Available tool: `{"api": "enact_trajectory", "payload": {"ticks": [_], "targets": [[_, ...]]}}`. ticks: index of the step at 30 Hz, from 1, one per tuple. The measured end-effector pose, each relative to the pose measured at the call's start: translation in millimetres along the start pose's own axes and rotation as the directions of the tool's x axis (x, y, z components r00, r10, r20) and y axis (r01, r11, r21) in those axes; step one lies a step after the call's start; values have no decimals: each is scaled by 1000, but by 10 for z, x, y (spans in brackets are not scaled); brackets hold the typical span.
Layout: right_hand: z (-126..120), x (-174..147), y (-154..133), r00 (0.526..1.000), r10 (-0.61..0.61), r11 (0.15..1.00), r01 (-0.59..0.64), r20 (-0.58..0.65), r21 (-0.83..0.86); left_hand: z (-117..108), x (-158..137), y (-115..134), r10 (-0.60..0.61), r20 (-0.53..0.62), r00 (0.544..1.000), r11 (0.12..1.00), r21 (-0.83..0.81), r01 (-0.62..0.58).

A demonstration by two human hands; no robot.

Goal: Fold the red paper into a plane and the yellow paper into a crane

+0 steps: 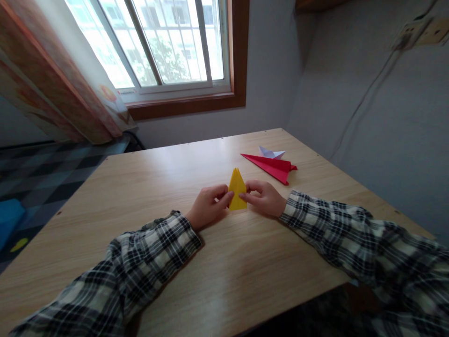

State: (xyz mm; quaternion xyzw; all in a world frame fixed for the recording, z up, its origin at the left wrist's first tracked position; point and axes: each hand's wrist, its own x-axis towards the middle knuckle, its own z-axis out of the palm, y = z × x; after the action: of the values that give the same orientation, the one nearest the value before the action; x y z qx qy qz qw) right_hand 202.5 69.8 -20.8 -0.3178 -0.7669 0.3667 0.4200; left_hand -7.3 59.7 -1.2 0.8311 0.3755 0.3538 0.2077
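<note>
Between my two hands is a folded piece of yellow paper (237, 187), its narrow pointed end up and its wider end down. Thin layers show at the tip. My left hand (211, 202) pinches its left edge, thumb on the near face. On the opposite edge, my right hand (264, 196) grips it the same way, with the thumb in front and fingers curled behind. The paper stands upright just over the wooden table; I cannot tell whether its lower edge touches the top.
A red paper plane (271, 166) lies beyond my right hand, and a white paper boat (271, 153) sits just behind it. The wooden table (168, 175) ends near a wall and window (168, 47). A blue object (10, 217) is off to the left, below the table.
</note>
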Motion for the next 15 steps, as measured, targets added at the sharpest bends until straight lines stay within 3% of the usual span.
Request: {"api": "enact_trajectory", "payload": {"ticks": [9,15], "targets": [[23,23,133,990,38,951,-77,135,298,-3,6,-20,-96,130,987,994,-41,102],[21,54,145,986,77,908,-130,146,399,-3,6,-19,-117,237,964,985,-95,143]]}}
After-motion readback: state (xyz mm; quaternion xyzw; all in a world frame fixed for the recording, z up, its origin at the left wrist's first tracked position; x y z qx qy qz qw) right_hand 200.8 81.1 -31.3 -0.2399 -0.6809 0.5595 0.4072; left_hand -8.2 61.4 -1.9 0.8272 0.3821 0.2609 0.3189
